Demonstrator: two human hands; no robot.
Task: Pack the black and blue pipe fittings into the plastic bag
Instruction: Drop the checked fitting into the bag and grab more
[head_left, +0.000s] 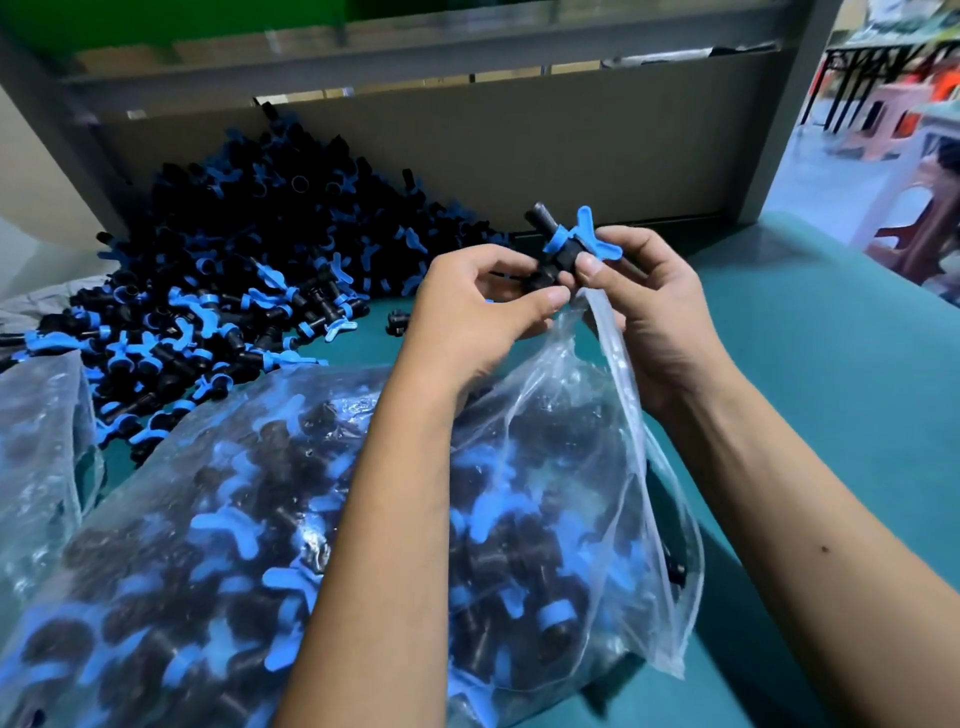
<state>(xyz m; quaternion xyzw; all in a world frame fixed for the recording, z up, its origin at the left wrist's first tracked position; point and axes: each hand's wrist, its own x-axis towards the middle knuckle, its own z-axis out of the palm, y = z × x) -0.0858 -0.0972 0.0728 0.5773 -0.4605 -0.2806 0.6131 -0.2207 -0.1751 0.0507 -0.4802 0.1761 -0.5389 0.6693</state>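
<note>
Up above the bag's mouth, one fitting (563, 244) sits between both hands: a black body with a blue winged handle, the wings sticking up and to the right. The left hand (483, 306) has its fingers curled round the fitting's lower black end, thumb tip forward. The right hand (649, 301) pinches the fitting just under the blue wings with thumb and fingers, and a strip of the bag's edge runs down from under that thumb, so the same hand seems to hold the plastic as well.

The bag (597, 426) is clear plastic, lying on the table below the forearms and already holding many black and blue fittings. Its open rim is lifted toward the hands, and its right side hangs in loose folds.

Beyond the hands to the left, a pile (249, 270) of loose fittings is heaped against a cardboard wall (571, 150) and spills forward onto the table. A single black piece (397, 322) lies apart from the pile, near the left hand. A second bag (41, 457), also clear, sits at the left edge beside the first.

The table (831, 364) is teal. Past its right corner, blurred stools (893, 130) stand on the floor.
</note>
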